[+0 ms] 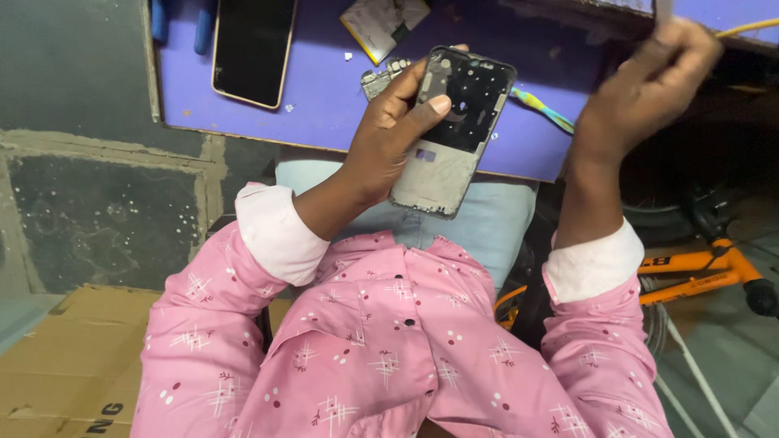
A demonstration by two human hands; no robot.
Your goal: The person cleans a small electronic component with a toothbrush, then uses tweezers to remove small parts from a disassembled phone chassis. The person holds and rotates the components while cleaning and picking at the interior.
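Note:
My left hand [389,134] grips an opened phone frame [454,130], its dark inner side facing up, held over my lap at the edge of a purple table [324,89]. My right hand [649,85] is raised at the upper right, blurred, fingers closed around a thin grey tool [664,11] that sticks up past the frame's edge. A small circuit board piece [381,79] lies on the table just behind the phone frame. A striped flat cable [544,109] runs out from the frame's right side.
A black phone screen [251,49] lies on the table at upper left, with a flat battery-like part [381,23] beside it. A yellow wire [746,28] crosses the top right. An orange bicycle frame [698,272] stands at right. Cardboard [73,357] covers the floor at left.

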